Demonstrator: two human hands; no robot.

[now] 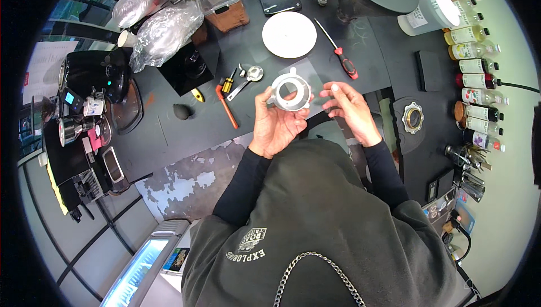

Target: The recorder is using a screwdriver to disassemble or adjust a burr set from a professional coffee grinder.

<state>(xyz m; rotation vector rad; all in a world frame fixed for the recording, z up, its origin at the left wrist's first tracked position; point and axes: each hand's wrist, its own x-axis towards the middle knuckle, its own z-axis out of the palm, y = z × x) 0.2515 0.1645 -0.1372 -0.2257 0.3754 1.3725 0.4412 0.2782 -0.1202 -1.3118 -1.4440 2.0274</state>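
Note:
My left hand [276, 128] holds up a silver metal ring-shaped part [291, 104], with a wide round opening and small tabs on its outer edge. Its thumb and fingers grip the ring from the left and below. Just to the right of the ring is my right hand [350, 110], apart from it, fingers loosely bent and spread with nothing visible in them. Beyond the ring, a round white plate [289, 34] lies on the dark table [163, 118]. A metal scoop [255, 74] rests left of the plate.
A red-and-black screwdriver [344, 62] lies right of the plate. Left of the scoop are a short yellow-and-black screwdriver [228, 83], an orange-handled tool [227, 107] and a dark rubber bulb [182, 111]. A scalloped metal ring [413, 117] and several bottles [476, 66] stand to the right.

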